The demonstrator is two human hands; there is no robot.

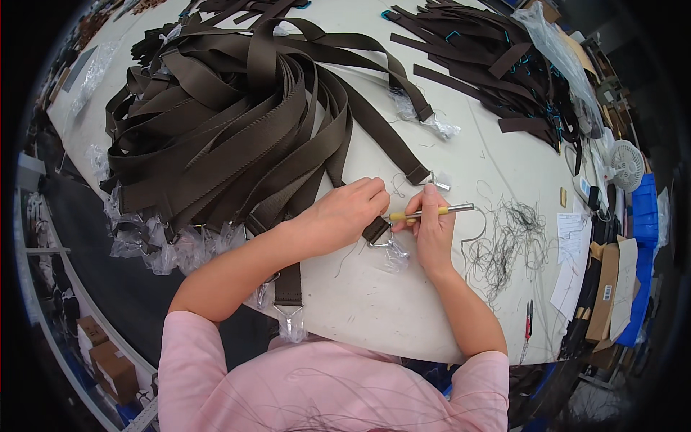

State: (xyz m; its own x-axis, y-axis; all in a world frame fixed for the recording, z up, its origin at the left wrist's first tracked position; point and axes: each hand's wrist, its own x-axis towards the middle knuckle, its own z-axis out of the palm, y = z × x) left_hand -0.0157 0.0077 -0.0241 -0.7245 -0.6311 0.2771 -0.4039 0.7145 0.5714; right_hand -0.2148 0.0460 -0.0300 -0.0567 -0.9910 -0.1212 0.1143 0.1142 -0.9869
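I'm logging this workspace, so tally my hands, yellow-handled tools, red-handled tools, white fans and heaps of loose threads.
Left hand and right hand: 2
Yellow-handled tool: 1
Red-handled tool: 1
White fan: 1
Heap of loose threads: 1
Total: 6

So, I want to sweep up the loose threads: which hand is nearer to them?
Right. The right hand is to the left of the loose threads; the left hand is farther left, beyond the right hand.

Right fingers (pixel 430 201) gripping slim tool (pixel 455 209), left fingers (pixel 373 189) beside strap end (pixel 376 230)
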